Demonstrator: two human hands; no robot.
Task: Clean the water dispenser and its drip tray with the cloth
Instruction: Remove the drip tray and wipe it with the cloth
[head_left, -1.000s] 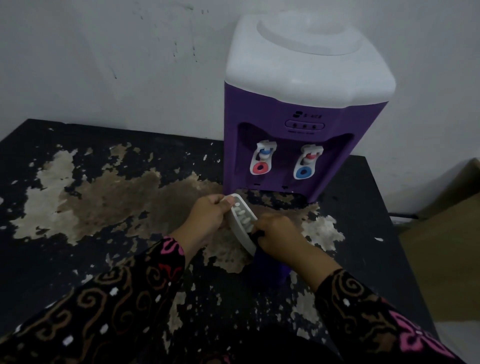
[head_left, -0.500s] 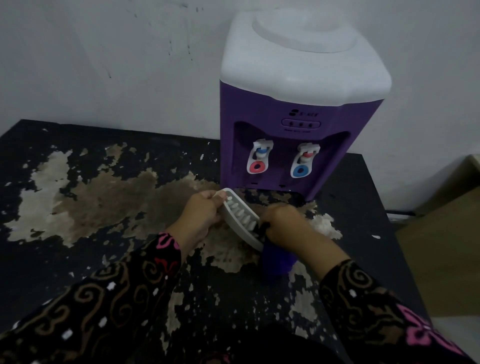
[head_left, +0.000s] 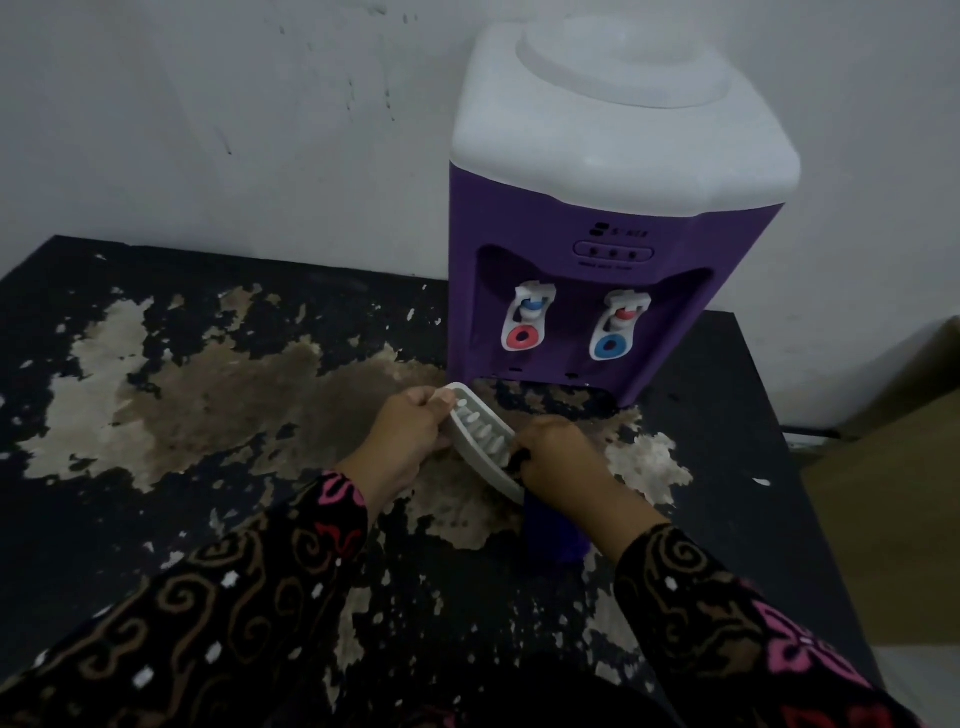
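**Fingers (head_left: 441, 400) grip tray (head_left: 480, 436) at both ends**

My left hand (head_left: 410, 436) holds the tray's far end, thumb on top. I see its long axis run down-right to my right hand (head_left: 558, 457), curled round the cloth (head_left: 553, 535) at the near end. Just behind stands the dispenser (head_left: 587, 244). Grips and tilt match the earlier frame.

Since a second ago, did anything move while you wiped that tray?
Hardly anything. The right hand, holding the dark blue cloth, crept slightly up the white slotted plastic drip tray toward the purple-and-white water dispenser. The left hand still grips the tray's far end; dispenser unmoved.
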